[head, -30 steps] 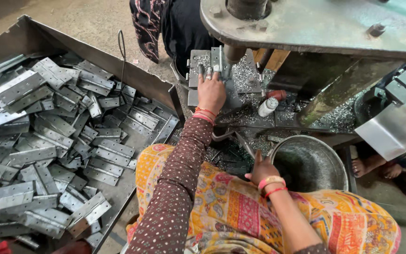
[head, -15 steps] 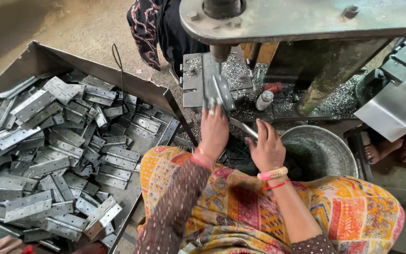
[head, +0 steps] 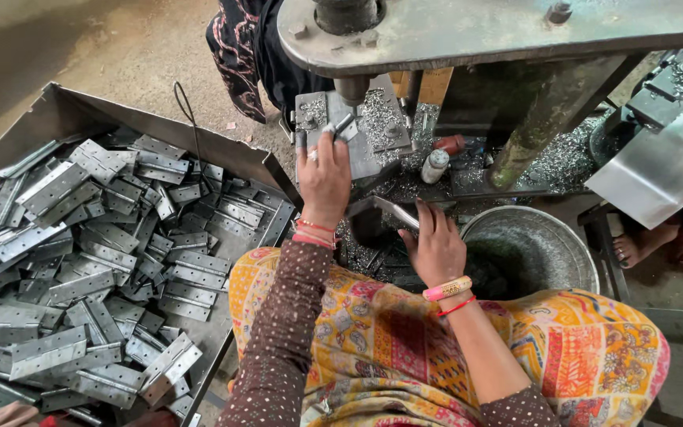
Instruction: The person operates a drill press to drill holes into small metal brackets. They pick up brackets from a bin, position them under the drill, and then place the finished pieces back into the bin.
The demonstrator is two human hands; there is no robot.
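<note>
My left hand [head: 324,178] reaches forward to the press bed [head: 373,150] and pinches a small grey metal hinge piece [head: 341,125] just under the press ram [head: 351,88]. Lower down, my right hand [head: 436,247] grips one end of a flat metal hinge plate [head: 389,210], held above a dark block in front of my lap. Both wrists wear bangles. My patterned yellow-orange cloth [head: 405,340] covers my lap below the hands.
A large sheet-metal tray [head: 65,111] at the left holds several grey hinge plates [head: 88,261]. A steel bowl [head: 547,241] stands right of my right hand. A small white bottle [head: 435,166] and metal shavings lie by the press. Another person's feet [head: 658,247] show at the right.
Half a second ago both hands were together low in front of me on a piece. My left hand has since gone up to the press bed with a small piece; my right hand stays low.
</note>
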